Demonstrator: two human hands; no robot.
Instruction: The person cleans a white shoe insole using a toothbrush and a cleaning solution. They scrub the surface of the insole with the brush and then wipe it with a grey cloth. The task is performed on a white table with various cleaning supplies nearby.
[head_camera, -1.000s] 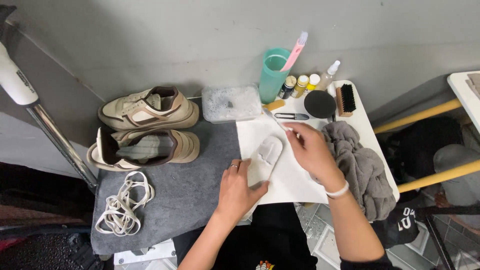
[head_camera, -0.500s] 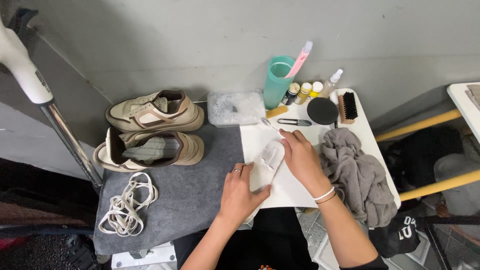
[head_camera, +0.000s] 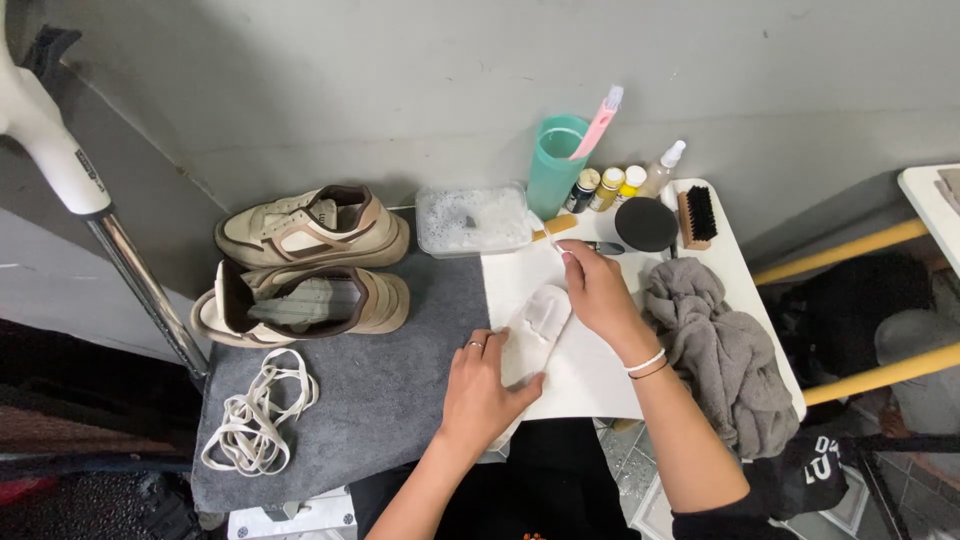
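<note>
Plainly, with the left hand (head_camera: 485, 385) pressing flat on the white insole (head_camera: 530, 330) and the right hand (head_camera: 597, 290) pinching a small brush beside it, a hard stroke could slide the insole off the white cloth (head_camera: 590, 375) just beneath.

Three small yellow-capped bottles (head_camera: 605, 188) stand beside a teal cup (head_camera: 553, 165).

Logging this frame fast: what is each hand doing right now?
Left hand: open, pressed flat on the white insole.
Right hand: closed on a small brush handle, brush end hidden, at the insole's far end.
</note>
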